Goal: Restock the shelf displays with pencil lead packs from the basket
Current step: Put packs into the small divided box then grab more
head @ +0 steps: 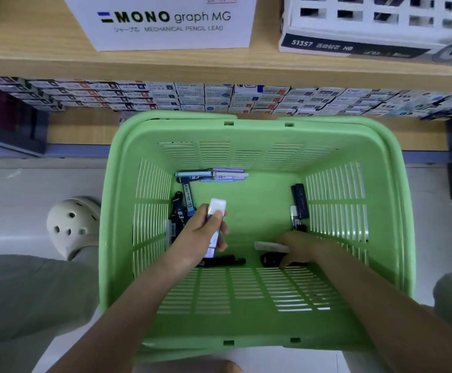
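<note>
A wooden shelf (31,63) is seen across the top, carrying a MONO graph MG lead carton (171,22) and a slotted S1357 display box (354,47); rows of small boxed refills (219,99) are stacked on the level below. A green basket (381,146) is set on the floor in front of it, and both arms are reached into it. The left hand (206,232) is curled round a white pack (216,211), thumb pressed on top (more seem to be stacked beneath it). The right hand (300,246) is lowered to the basket floor, where a pale pack (270,246) appears to be pinched at its fingertips. Black packs (300,203) and blue packs (211,175) are scattered along the walls. The gathering step is judged to be in hand; next, the pale pack must be lifted clear and the handful carried up to the matching display.
</note>
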### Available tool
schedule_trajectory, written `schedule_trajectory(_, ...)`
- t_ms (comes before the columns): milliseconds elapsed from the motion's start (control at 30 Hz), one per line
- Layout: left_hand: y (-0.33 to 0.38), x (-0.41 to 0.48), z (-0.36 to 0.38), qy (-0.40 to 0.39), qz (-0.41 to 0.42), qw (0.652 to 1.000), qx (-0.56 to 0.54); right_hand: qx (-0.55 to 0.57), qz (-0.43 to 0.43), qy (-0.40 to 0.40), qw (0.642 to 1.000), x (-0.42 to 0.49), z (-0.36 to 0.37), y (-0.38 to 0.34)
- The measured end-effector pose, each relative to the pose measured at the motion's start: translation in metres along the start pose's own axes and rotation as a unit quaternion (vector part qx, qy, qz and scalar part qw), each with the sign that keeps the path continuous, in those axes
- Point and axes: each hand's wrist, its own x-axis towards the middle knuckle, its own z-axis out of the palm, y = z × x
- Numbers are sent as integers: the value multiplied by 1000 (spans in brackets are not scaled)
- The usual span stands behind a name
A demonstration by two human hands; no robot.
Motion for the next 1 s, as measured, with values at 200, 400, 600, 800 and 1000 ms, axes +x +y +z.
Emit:
schedule_trajectory(200,-2,-6,2,39,-10,998,46,172,-55,60,982,-16,-3,-18)
schedule_trajectory(400,-3,-13,4,108,-21,992,61,201,-56,177,962,-32,-8,-49)
schedule_trajectory(600,26,-28,10,144,-1,990,-4,286,-163,244,912,-74,-37,-102)
schedule_trajectory(800,59,-52,10,165,81,982,-49,266,-237,276,893,-127,-57,-136)
schedule_trajectory(1000,85,-81,6,173,117,975,-70,261,-259,315,875,-177,-66,-154)
